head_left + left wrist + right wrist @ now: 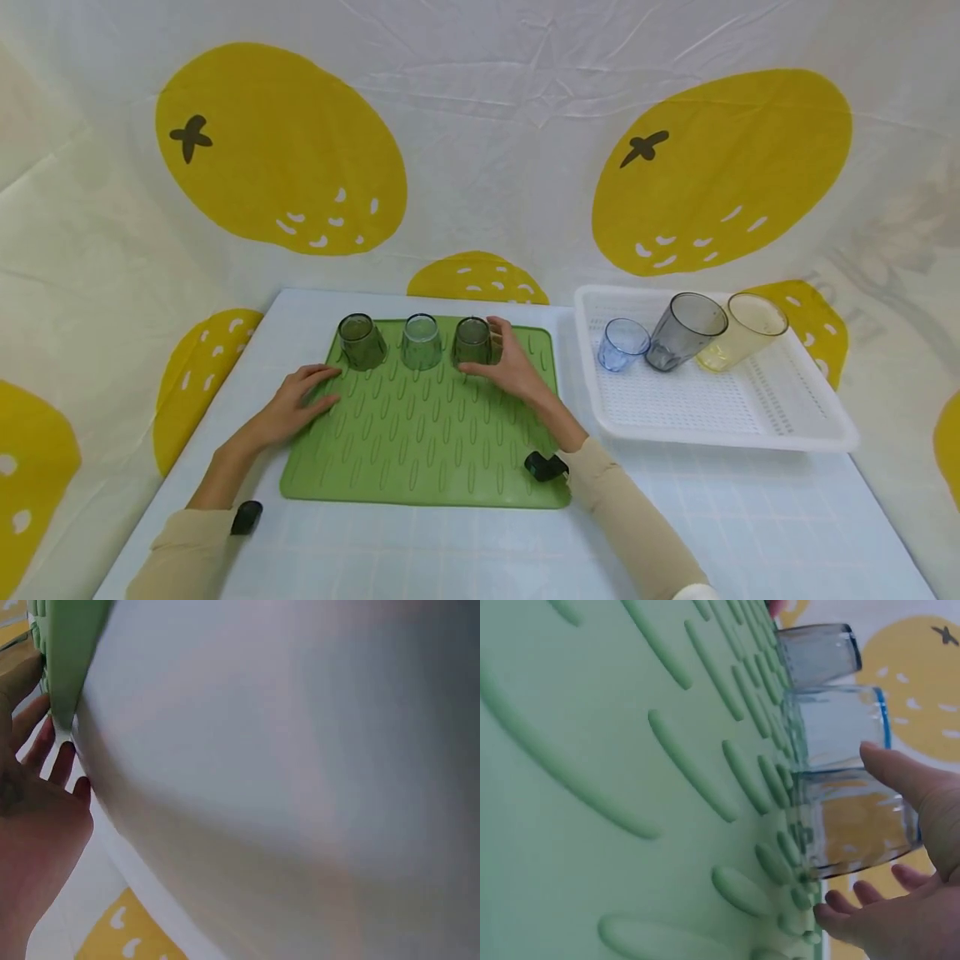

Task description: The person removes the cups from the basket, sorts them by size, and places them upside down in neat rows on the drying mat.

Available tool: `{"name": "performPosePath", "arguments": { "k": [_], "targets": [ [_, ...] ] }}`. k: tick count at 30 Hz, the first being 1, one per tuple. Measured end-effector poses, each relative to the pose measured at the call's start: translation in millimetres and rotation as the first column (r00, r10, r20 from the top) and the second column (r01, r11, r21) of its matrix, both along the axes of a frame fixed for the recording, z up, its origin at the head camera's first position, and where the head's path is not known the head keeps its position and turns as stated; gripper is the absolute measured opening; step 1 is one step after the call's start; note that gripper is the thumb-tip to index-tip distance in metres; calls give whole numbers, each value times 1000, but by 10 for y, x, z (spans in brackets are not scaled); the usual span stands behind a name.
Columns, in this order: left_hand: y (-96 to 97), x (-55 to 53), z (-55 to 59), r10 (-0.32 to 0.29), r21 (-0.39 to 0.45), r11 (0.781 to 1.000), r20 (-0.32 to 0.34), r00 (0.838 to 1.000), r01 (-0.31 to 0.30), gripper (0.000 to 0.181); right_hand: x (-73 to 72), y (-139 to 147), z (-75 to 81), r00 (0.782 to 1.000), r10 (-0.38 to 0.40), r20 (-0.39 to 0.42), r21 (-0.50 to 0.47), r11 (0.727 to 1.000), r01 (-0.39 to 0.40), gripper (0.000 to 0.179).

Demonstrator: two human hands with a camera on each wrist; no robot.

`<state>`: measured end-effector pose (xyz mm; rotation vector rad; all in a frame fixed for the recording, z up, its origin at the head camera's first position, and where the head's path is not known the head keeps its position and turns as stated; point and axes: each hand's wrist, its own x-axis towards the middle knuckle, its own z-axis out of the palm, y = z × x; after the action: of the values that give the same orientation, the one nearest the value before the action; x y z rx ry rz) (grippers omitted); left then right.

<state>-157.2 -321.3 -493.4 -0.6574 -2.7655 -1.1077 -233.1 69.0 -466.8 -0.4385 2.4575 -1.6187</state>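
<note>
The right glass is straddled by the right hand, left hand by the mat, both grips unclosed; placing seems nearly finished, clear withdrawal probably required

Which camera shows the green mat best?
The head view: it shows nearly the whole green mat from above. The right wrist view shows just part, ridges up close; the left wrist view, only a strip.

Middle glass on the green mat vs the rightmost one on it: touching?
Apart. The head view shows a strip of green mat between the middle glass and the rightmost dark glass.
</note>
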Motion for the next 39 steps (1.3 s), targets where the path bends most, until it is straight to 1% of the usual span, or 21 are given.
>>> {"name": "performPosePath", "arguments": {
  "k": [4, 6, 8, 10, 15, 22, 26, 29, 32, 35, 39],
  "targets": [
    [-51, -6, 11, -37, 22, 999, 79, 996, 36, 49, 47, 49, 75, 1000, -3, -14, 29, 1000, 3, 99],
    [-69, -2, 17, -43, 25, 999, 119, 992, 40, 52, 70, 70, 124, 1000, 5, -16, 29, 1000, -4, 98],
    [-77, -6, 17, -45, 20, 999, 139, 989, 43, 56, 101, 88, 192, 1000, 16, -14, 21, 1000, -16, 97],
    [-78, -14, 6, -43, 0, 999, 127, 991, 44, 56, 135, 106, 272, 999, 33, -5, -1, 999, -33, 95],
    [-61, -40, -33, -36, -64, 997, 70, 997, 41, 53, 203, 181, 456, 998, 60, 1, -48, 997, -60, 93],
    [-35, -44, -26, -7, -88, 996, 83, 997, 14, 53, 266, 375, 651, 997, 67, -41, -92, 993, -71, 90],
    [-18, -45, -38, 4, -87, 996, 72, 997, 2, 53, 271, 523, 760, 996, 62, -66, -123, 990, -69, 85],
    [-3, -42, -49, 7, -79, 997, 57, 998, -3, 53, 260, 653, 830, 995, 54, -85, -108, 992, -63, 77],
    [6, -28, -47, 10, -69, 998, 54, 998, -6, 53, 246, 793, 881, 993, 42, -109, -59, 997, -48, 68],
    [9, -9, -36, 11, -64, 998, 53, 999, -8, 53, 226, 931, 907, 992, 23, -127, -7, 1000, -24, 61],
    [1, 8, -22, 12, -62, 998, 55, 998, -8, 53, 188, 1096, 927, 989, -4, -145, 19, 1000, 7, 55]
  ]
}}
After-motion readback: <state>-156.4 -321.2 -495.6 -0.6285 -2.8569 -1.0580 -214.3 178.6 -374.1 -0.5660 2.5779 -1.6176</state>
